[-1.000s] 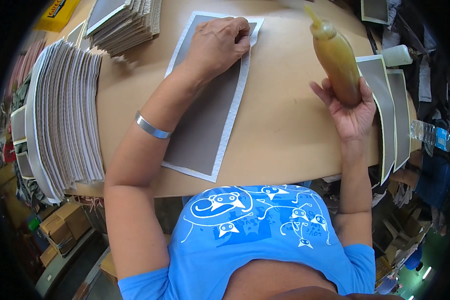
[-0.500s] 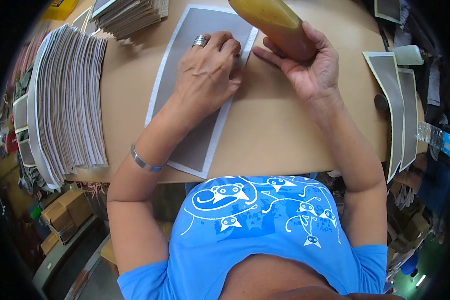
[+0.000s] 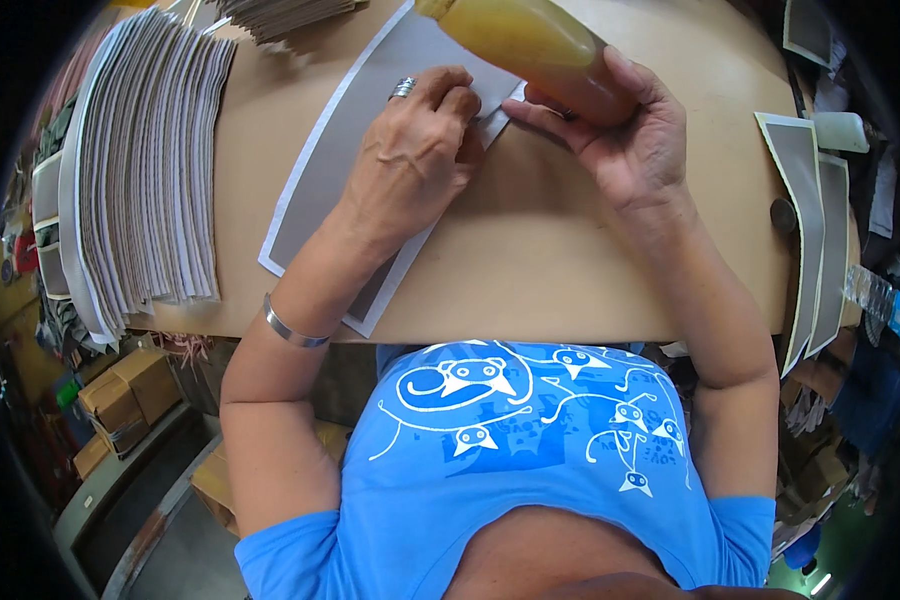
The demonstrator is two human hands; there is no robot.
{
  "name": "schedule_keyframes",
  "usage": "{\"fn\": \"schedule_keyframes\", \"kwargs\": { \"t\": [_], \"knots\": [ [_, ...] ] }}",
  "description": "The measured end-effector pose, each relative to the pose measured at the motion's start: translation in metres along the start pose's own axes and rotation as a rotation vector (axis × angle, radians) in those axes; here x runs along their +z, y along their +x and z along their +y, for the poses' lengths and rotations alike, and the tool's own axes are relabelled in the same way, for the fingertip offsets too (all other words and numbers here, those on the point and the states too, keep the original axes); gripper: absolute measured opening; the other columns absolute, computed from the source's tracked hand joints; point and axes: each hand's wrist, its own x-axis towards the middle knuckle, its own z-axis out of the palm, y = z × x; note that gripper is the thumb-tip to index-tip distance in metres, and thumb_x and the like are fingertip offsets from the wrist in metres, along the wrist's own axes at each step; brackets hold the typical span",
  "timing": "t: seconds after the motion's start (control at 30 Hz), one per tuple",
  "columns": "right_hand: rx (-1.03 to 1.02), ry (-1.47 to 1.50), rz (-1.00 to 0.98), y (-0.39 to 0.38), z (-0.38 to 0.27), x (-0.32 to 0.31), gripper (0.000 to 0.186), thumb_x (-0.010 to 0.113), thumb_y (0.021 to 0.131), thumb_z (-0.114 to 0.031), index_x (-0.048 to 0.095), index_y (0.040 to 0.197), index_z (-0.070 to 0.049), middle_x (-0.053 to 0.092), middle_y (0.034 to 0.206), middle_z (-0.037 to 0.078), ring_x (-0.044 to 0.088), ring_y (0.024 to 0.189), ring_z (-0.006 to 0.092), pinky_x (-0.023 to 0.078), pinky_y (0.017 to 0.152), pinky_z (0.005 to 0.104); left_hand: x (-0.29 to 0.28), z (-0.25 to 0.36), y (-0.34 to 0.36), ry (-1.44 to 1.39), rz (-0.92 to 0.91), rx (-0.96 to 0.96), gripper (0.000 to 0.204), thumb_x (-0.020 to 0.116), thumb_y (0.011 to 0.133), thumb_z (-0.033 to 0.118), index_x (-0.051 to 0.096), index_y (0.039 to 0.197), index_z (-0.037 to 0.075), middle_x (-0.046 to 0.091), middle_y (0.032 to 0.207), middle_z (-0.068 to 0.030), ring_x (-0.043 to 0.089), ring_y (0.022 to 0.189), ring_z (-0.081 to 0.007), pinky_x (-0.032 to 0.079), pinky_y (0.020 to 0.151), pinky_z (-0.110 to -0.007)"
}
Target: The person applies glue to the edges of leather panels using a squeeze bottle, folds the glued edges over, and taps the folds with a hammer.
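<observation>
A long grey panel with a white border (image 3: pixel 315 165) lies slantwise on the table. My left hand (image 3: pixel 410 150), with a wide ring and a bracelet, rests on its right part. Its fingers are curled in near the panel's right edge, and the fingertips are hidden. In my right hand (image 3: pixel 630 140) is a tilted amber bottle (image 3: pixel 535 45) with yellow and reddish-brown colouring, its narrow end toward the upper left. The outstretched fingers under the bottle reach the panel's edge, which looks bent up there.
To the left stands a thick stack of white-edged sheets (image 3: pixel 150 170). Another stack (image 3: pixel 290 15) sits at the far side. Grey pieces with pale edges (image 3: pixel 795 220) lie along the table's right end, near a white container (image 3: pixel 840 132) and a dark round object (image 3: pixel 783 215). Cardboard boxes (image 3: pixel 135 390) are below left.
The panel has turned, its near end swinging left. The bottle's narrow end has shifted left, and the right fingers have come to the panel's edge. The view has shifted a little.
</observation>
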Motion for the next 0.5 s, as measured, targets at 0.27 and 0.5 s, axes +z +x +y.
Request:
{"fn": "schedule_keyframes", "kwargs": {
  "t": [0.27, 0.5],
  "knots": [
    [-0.012, -0.007, -0.084, 0.005, -0.002, -0.013, 0.038, 0.055, 0.081, -0.020, 0.050, 0.107, 0.007, 0.055, 0.101, 0.023, 0.053, 0.098, 0.0392, 0.035, 0.093, 0.0648, -0.030, 0.020, -0.040, 0.201, -0.134, -0.118, 0.034, 0.058, 0.063, -0.004, 0.056, 0.096, 0.003, 0.056, 0.104, -0.0091, 0.056, 0.092, -0.0276, 0.048, 0.076, -0.034],
    [0.042, 0.058, -0.148, 0.003, -0.006, -0.017, 0.040, 0.056, 0.081, -0.022, 0.049, 0.107, 0.007, 0.055, 0.100, 0.022, 0.053, 0.097, 0.0392, 0.033, 0.095, 0.0651, -0.047, 0.010, -0.065, 0.138, -0.109, -0.132, 0.030, 0.059, 0.064, -0.006, 0.057, 0.093, 0.000, 0.056, 0.109, -0.0110, 0.058, 0.093, -0.0275, 0.049, 0.077, -0.034]
  ]
}}
